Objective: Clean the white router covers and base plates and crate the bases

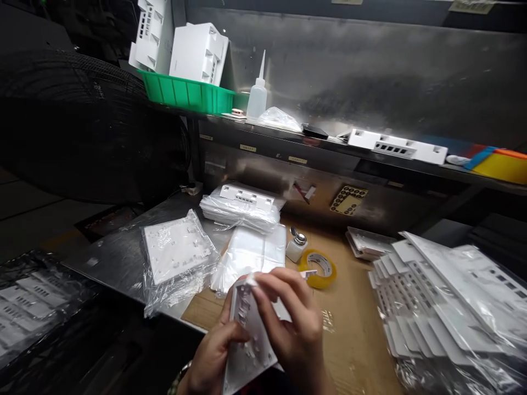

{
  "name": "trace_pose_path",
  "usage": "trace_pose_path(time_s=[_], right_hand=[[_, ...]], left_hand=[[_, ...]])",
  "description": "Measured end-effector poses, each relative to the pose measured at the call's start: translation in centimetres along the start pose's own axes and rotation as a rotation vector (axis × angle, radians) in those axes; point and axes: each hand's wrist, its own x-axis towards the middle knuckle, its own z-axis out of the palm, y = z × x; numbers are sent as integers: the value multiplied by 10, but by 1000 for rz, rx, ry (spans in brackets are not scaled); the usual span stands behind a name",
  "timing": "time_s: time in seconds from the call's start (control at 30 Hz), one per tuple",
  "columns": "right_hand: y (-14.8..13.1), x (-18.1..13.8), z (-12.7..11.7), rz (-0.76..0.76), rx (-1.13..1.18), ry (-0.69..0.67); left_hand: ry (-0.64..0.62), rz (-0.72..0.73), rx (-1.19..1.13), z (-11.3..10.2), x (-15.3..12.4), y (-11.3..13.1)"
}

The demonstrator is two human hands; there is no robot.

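Metal bench (pixel 121 260), shelf (pixel 284 132) above; left hand (pixel 212 351) and right hand (pixel 300 323) grip white panel (pixel 250 359)

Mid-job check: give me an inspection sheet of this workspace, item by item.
Surface: cardboard over part of a metal table.
Job's things: white panel in hand; stacked panels at right, partly covered in clear plastic; bagged panel at left.
Clutter: tape roll beside a small bottle; plastic bags behind the hands.
Hands: left hand grips the panel; right hand has its fingertips at the panel's upper end, grip unclear.
Cables: none made out; the left side is dark.
Surroundings: fan at left; shelf behind, bearing a green bin.
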Motion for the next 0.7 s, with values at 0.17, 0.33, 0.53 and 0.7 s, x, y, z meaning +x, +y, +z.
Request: trace_pose_path(time_s=[0.17,0.33,0.53,0.7], right_hand=[[1,2,3,-12,-38,18],[-9,5,-11,-73,-67,98],[-11,10,-29,-58,-201,238],[-16,6,-36,-55,-174,278]], left_hand=[[28,1,-8,13,-8,-1],[25,86,39,24,-10,-9],[-63,388,295,39,-4,-23],[-101,430,364,49,-2,-31]])
